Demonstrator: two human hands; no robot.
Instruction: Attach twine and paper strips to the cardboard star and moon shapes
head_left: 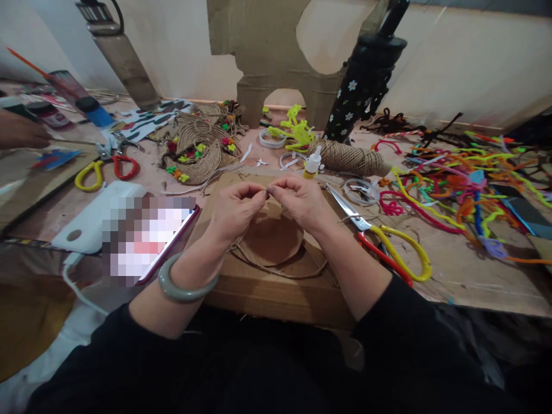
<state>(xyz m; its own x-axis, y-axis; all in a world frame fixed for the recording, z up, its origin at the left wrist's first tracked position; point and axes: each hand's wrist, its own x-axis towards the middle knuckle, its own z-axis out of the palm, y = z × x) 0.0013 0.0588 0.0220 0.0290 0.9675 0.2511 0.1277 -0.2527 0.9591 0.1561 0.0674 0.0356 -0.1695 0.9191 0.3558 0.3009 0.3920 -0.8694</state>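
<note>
My left hand (237, 210), with a grey-green bangle (183, 290) on its wrist, and my right hand (304, 201) meet fingertip to fingertip. Both are closed in a pinch; whatever sits between the fingertips is too small to make out. Just below them a round cardboard disc (276, 244) lies on a cardboard box (276, 299). A loose length of twine (287, 276) curves around the disc's near side. Beyond my right hand stands a small glue bottle (311, 164) with a white nozzle. Scissors (360, 223) with red and yellow handles lie open beside my right forearm.
Twine coils (196, 146) with coloured flowers and a twine roll (345, 156) lie behind. Pipe cleaners (466, 195) cover the right side. A phone (168, 247), power bank (101, 215) and pliers (123, 164) are left. Another person's hand (21, 131) shows at far left.
</note>
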